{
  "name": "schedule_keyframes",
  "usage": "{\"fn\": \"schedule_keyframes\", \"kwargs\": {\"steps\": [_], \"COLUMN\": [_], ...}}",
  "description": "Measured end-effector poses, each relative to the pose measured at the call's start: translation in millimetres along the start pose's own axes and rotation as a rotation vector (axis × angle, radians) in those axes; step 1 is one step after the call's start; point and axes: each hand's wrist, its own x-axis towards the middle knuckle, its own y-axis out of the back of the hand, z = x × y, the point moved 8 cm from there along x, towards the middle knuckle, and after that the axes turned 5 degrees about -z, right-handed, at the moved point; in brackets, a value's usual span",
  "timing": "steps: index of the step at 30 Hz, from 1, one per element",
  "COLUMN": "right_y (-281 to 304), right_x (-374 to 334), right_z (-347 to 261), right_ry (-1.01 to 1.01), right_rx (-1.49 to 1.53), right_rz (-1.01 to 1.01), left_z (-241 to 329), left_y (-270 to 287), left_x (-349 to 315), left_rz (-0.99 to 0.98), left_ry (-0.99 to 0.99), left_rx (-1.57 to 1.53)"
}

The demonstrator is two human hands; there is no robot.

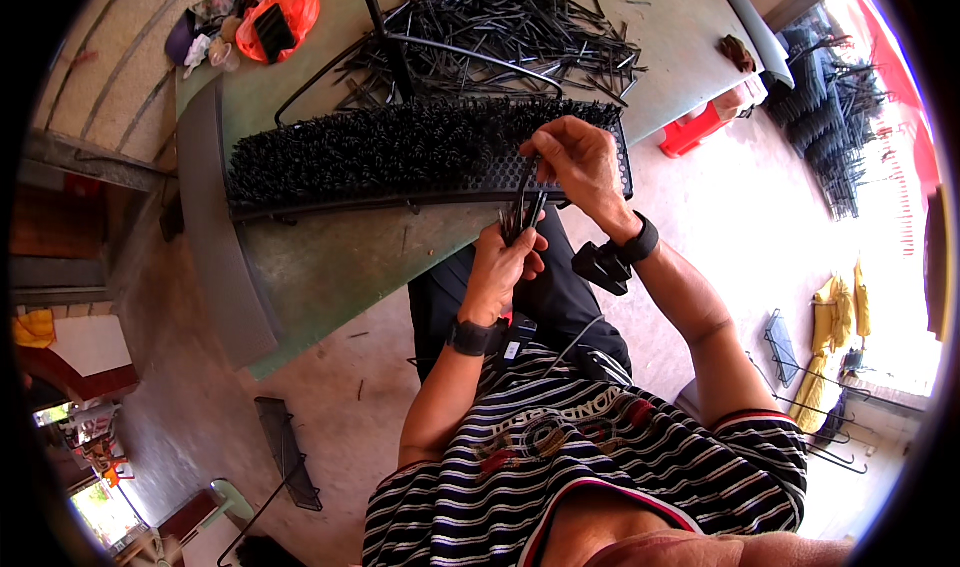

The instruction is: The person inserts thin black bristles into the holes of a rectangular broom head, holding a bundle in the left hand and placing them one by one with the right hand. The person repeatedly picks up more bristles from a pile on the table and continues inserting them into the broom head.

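A long black perforated rack stands on the table, most of it packed with short black bristly tufts. Bare holes show toward its right end. Just below the rack's front edge, my left hand is closed on a small bunch of thin black strips, which point upward. My right hand is over the rack's right part, thumb and fingertips pinched on a dark strip above the bunch. Where that strip ends is hidden by the fingers.
Behind the rack lies a big loose pile of black strips on the green tabletop. An orange bag sits at the far left. A red stool stands beyond the right edge. Stacked black racks are farther right; another rack lies on the floor.
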Motion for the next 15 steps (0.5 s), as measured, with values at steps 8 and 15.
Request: {"fn": "schedule_keyframes", "kwargs": {"steps": [8, 15], "right_y": [3.5, -6.2], "right_x": [-1.6, 3.1], "right_z": [-20.7, -14.3], "right_ry": [0.336, 0.423], "right_rx": [-0.331, -0.486], "right_rz": [0.193, 0.122], "left_z": [-5.4, -4.8], "left_y": [8.3, 13.7], "left_x": [-0.6, -2.1], "left_rz": [0.078, 0.110], "left_ry": [0.082, 0.078], "left_rx": [-0.093, -0.103]}}
